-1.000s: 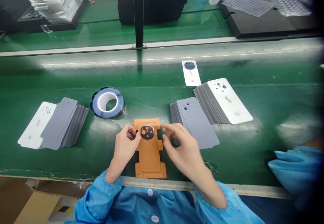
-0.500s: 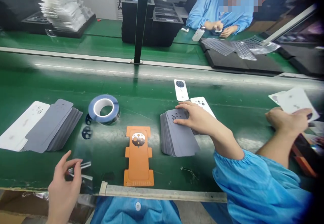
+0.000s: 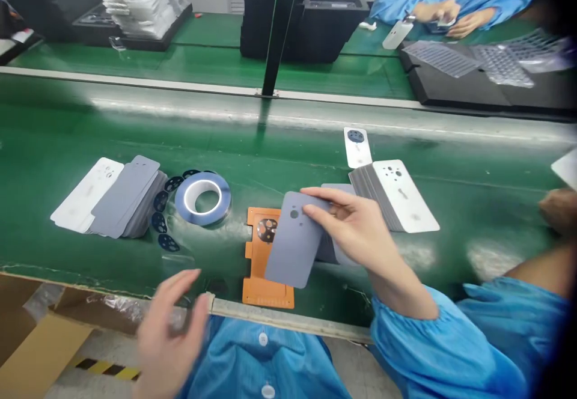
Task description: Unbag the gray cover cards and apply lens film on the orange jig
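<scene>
My right hand point(image 3: 354, 225) pinches a grey phone back cover point(image 3: 295, 240) by its upper end and holds it tilted over the orange jig point(image 3: 259, 264), which lies on the green belt point(image 3: 67, 237) with a dark round lens ring in its top pocket. My left hand point(image 3: 169, 327) hovers low at the belt's near edge, fingers spread and slightly blurred, nothing in it. A fanned stack of grey covers point(image 3: 374, 197) topped by a white one lies just right of the jig.
A blue tape roll point(image 3: 202, 197) and several dark lens rings point(image 3: 162, 219) sit left of the jig, beside another fanned cover stack point(image 3: 115, 197). A single white cover point(image 3: 357, 146) lies farther back. A co-worker's sleeve point(image 3: 514, 321) is at the right. A cardboard box point(image 3: 31, 345) stands below left.
My right hand has lifted one grey cover off the right stack and carried it left over the jig. My left hand has let go of the clear film and moved right, open.
</scene>
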`<control>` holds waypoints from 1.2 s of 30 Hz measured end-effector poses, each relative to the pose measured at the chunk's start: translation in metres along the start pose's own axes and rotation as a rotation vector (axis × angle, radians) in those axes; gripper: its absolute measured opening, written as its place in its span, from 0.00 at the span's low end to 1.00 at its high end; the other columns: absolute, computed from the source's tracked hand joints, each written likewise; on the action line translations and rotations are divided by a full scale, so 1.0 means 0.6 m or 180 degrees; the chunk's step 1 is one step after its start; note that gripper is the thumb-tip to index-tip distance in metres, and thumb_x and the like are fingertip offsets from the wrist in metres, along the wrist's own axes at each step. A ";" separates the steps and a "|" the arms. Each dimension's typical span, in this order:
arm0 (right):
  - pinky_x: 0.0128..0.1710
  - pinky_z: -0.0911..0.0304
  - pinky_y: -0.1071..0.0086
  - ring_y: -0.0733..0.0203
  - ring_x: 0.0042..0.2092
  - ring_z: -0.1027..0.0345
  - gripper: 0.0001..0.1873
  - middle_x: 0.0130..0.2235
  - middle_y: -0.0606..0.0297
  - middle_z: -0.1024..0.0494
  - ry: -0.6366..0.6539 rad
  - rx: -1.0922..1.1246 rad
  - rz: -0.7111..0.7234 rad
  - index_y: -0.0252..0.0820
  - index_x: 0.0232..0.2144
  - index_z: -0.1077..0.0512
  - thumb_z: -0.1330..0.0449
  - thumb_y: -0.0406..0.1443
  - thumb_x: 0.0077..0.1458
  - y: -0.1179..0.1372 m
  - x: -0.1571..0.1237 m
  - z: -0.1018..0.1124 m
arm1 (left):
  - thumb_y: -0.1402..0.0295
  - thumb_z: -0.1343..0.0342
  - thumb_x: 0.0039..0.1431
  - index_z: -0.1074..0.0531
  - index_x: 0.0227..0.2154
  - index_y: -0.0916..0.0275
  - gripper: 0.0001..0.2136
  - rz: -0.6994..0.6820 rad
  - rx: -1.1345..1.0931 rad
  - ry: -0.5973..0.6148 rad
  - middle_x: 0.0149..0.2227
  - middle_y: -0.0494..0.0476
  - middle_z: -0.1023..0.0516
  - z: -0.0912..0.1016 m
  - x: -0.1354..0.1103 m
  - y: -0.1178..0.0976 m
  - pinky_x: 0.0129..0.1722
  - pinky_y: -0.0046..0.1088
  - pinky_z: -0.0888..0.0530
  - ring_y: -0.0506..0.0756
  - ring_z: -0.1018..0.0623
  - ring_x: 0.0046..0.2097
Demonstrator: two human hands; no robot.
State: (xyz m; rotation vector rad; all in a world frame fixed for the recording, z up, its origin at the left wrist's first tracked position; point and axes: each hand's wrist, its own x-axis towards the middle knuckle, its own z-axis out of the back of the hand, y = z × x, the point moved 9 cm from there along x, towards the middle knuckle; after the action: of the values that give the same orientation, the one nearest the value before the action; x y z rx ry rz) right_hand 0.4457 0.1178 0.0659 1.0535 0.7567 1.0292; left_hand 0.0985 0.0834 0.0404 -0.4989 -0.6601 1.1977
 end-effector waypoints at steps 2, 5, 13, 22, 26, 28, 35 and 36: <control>0.37 0.23 0.60 0.53 0.39 0.22 0.15 0.42 0.59 0.17 0.0258 0.0090 -0.0094 0.44 0.46 0.21 0.36 0.41 0.56 -0.017 -0.013 -0.053 | 0.64 0.41 0.61 0.38 0.62 0.55 0.27 -0.0428 0.0006 0.0656 0.60 0.63 0.30 -0.078 0.000 -0.047 0.57 0.43 0.25 0.64 0.27 0.59; 0.41 0.24 0.60 0.53 0.42 0.23 0.14 0.46 0.59 0.19 0.0474 0.0016 0.0007 0.46 0.46 0.22 0.39 0.40 0.59 -0.038 -0.028 -0.098 | 0.63 0.40 0.61 0.47 0.67 0.57 0.33 -0.0798 0.0183 0.0900 0.64 0.67 0.34 -0.144 -0.011 -0.070 0.58 0.47 0.26 0.66 0.31 0.64; 0.46 0.28 0.59 0.53 0.46 0.27 0.14 0.46 0.59 0.23 0.0391 -0.0821 0.0685 0.48 0.49 0.26 0.44 0.34 0.62 -0.045 -0.042 -0.120 | 0.70 0.42 0.62 0.31 0.57 0.57 0.20 -0.1635 0.0670 0.0813 0.68 0.71 0.42 -0.167 -0.034 -0.089 0.57 0.54 0.28 0.70 0.40 0.68; 0.59 0.40 0.45 0.41 0.62 0.41 0.24 0.61 0.46 0.32 0.0425 -0.2672 0.1454 0.39 0.60 0.34 0.50 0.28 0.62 -0.048 -0.088 -0.182 | 0.71 0.48 0.67 0.29 0.54 0.63 0.14 -0.1930 0.0901 0.1243 0.64 0.65 0.32 -0.190 -0.037 -0.094 0.61 0.58 0.33 0.67 0.37 0.67; 0.61 0.44 0.43 0.38 0.61 0.40 0.27 0.62 0.46 0.32 0.0532 -0.3037 0.1448 0.36 0.62 0.36 0.49 0.28 0.60 -0.057 -0.099 -0.214 | 0.71 0.47 0.66 0.29 0.54 0.63 0.15 -0.1928 0.0853 0.1257 0.65 0.65 0.33 -0.189 -0.036 -0.093 0.62 0.57 0.34 0.66 0.37 0.67; 0.61 0.45 0.44 0.39 0.60 0.39 0.26 0.61 0.46 0.31 0.0484 -0.3155 0.1395 0.34 0.61 0.35 0.49 0.27 0.60 -0.053 -0.093 -0.217 | 0.72 0.47 0.66 0.30 0.55 0.63 0.15 -0.1929 0.0787 0.1230 0.64 0.66 0.33 -0.188 -0.038 -0.092 0.62 0.56 0.34 0.65 0.36 0.67; 0.58 0.39 0.51 0.44 0.57 0.34 0.20 0.57 0.48 0.27 0.0234 -0.2943 0.1302 0.35 0.55 0.29 0.48 0.37 0.65 -0.032 -0.086 -0.172 | 0.74 0.50 0.67 0.35 0.60 0.64 0.19 -0.1863 0.0649 0.1115 0.67 0.68 0.37 -0.206 -0.030 -0.086 0.61 0.50 0.30 0.63 0.38 0.68; 0.56 0.38 0.51 0.43 0.57 0.34 0.20 0.57 0.47 0.28 0.0053 -0.2959 0.1180 0.34 0.55 0.29 0.48 0.38 0.65 -0.036 -0.087 -0.158 | 0.74 0.50 0.67 0.36 0.61 0.65 0.20 -0.1810 0.0622 0.1121 0.67 0.68 0.37 -0.212 -0.025 -0.086 0.61 0.50 0.30 0.63 0.39 0.68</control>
State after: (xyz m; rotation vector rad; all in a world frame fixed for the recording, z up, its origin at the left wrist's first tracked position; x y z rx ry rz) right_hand 0.3501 0.0968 0.0150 0.3669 0.0297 1.4943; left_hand 0.2194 0.0525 -0.0190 -0.3141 -0.3399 0.6066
